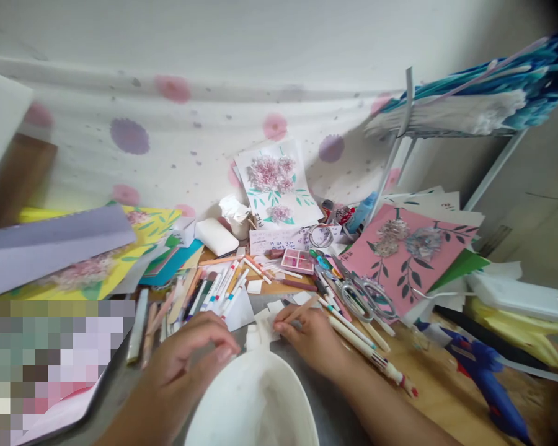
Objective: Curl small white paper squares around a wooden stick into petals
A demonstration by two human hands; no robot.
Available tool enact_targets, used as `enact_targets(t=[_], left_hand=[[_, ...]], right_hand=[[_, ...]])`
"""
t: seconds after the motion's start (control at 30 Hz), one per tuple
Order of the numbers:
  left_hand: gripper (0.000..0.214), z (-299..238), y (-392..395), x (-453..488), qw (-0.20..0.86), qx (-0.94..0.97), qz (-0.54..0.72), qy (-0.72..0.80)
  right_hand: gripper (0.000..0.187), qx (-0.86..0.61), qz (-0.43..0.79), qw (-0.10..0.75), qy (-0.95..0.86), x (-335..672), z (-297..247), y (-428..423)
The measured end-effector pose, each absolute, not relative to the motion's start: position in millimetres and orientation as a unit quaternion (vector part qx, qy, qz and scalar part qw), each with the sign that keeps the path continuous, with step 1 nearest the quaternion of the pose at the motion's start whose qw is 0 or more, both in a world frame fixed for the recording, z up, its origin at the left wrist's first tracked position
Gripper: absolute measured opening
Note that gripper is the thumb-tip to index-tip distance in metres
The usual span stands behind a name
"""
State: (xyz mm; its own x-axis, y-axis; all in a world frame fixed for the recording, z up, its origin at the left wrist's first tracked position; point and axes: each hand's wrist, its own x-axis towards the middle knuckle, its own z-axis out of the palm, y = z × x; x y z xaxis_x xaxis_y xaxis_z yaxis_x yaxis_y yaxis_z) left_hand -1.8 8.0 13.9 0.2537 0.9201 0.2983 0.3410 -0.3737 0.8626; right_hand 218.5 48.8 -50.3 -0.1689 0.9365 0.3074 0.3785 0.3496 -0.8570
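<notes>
My right hand (309, 334) is closed around a flat wooden craft stick (300, 308), which slants up to the right. Just left of its fingertips lie small white paper pieces (265, 319) on a dark grey surface. My left hand (190, 353) is curled, thumb and forefinger drawn together beside the same pieces; what they pinch, if anything, I cannot make out. A large white oval thing (253, 402), bowl-like with a short neck, fills the near middle and hides part of the space between my hands.
Markers (223, 288) and craft sticks lie behind my left hand. Scissors (353, 297), a pink palette (297, 260) and a blue glue gun (486, 371) are to the right. Flower pictures on white (276, 186), yellow (153, 232) and pink (376, 226) paper surround the work area.
</notes>
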Motion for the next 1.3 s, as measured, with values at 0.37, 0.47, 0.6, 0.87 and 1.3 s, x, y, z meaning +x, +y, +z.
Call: enact_targets(t=[0.37, 0.47, 0.6, 0.87, 1.3], left_hand=[[0.019, 14.9, 4.6, 4.2, 0.324, 0.682, 0.424, 0.5], [0.011, 11.3, 1.0, 5.0, 0.303, 0.666, 0.447, 0.515], [0.022, 3.4, -5.8, 6.4, 0.31, 0.678, 0.465, 0.477], [0.042, 8.8, -4.3, 5.7, 0.249, 0.795, 0.449, 0.323], [0.012, 9.1, -6.4, 8.7, 0.376, 0.71, 0.443, 0.398]], right_hand=[[0.01, -0.452, 0.39, 0.517, -0.614, 218.0, -51.9, 53.5], [0.019, -0.409, 0.446, 0.572, -0.554, 221.8, -39.0, 45.0], [0.023, -0.345, 0.505, 0.617, -0.495, 215.9, -13.4, 20.9], [0.015, -0.225, 0.668, 0.623, -0.34, 193.5, -2.9, 2.4], [0.011, -0.197, 0.521, 0.633, -0.538, 206.4, -6.0, -15.1]])
